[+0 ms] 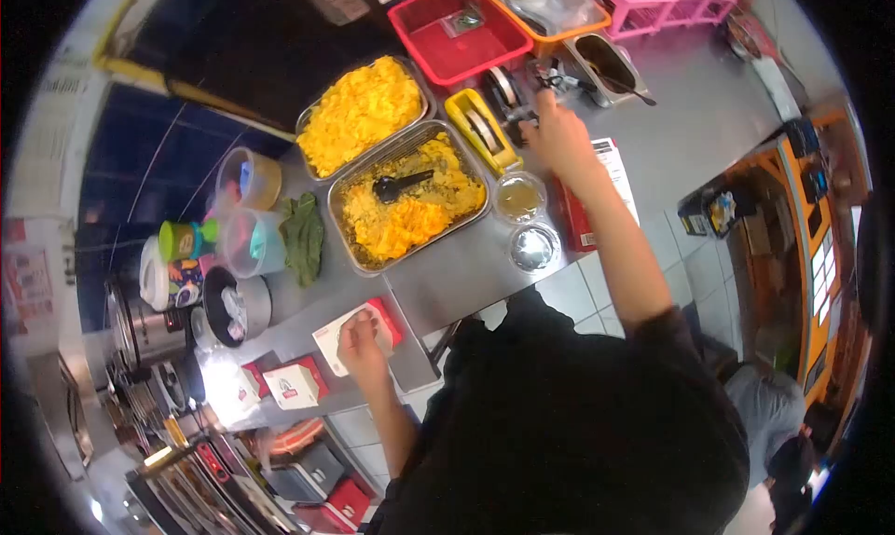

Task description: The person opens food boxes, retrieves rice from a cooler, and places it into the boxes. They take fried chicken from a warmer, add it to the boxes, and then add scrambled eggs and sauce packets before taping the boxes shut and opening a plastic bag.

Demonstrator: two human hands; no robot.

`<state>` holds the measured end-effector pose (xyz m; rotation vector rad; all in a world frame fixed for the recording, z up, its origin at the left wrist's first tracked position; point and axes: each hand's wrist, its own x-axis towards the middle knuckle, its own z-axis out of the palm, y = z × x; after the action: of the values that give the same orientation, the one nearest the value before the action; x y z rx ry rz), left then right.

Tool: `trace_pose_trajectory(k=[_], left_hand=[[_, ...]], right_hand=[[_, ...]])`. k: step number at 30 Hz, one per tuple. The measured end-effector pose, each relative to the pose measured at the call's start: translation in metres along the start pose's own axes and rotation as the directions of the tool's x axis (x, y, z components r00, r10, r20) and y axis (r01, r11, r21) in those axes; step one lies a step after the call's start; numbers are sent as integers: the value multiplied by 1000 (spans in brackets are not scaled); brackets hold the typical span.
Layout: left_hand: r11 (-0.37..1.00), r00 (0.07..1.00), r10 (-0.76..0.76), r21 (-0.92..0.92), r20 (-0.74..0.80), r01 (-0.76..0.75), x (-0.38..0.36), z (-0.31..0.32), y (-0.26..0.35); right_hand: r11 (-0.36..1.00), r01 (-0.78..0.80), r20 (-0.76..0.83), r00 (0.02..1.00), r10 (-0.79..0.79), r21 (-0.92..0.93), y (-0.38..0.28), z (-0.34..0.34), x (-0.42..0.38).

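My left hand (365,346), fingers curled together, is over a red and white box (332,341) at the counter's front edge; I cannot tell what is between its fingertips. Reaching to the back right, my right hand (564,139) has its index finger and thumb apart. Its fingertips are beside a black tape dispenser (506,89) and a small cluster of dark and metallic items (559,76). Just left of that hand lies a yellow tape dispenser (485,132). Under my right forearm is another red and white box (576,220).
Two metal trays hold yellow food: a heaped tray (431,102) behind, and a front tray (373,267) with a black utensil (401,185). Small clear cups (534,246), a red bin (459,32), a metal pan (611,74) and a green leaf (303,240) are around them. More boxes (296,386) stand left.
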<state>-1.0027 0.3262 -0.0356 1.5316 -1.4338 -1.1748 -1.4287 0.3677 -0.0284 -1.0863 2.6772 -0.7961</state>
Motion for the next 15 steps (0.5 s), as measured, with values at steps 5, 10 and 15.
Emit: trace_pose_trajectory(k=[5, 10, 15], left_hand=[[993, 993, 105, 40, 44, -107, -37, 1, 12], [988, 980, -39, -153, -193, 10, -64, -42, 2], [945, 967, -101, -326, -232, 20, -62, -79, -43]], right_hand=[[997, 22, 213, 977, -5, -78, 70, 104, 74], [991, -77, 178, 979, 96, -111, 41, 73, 63], [984, 96, -143, 983, -118, -149, 58, 46, 60]])
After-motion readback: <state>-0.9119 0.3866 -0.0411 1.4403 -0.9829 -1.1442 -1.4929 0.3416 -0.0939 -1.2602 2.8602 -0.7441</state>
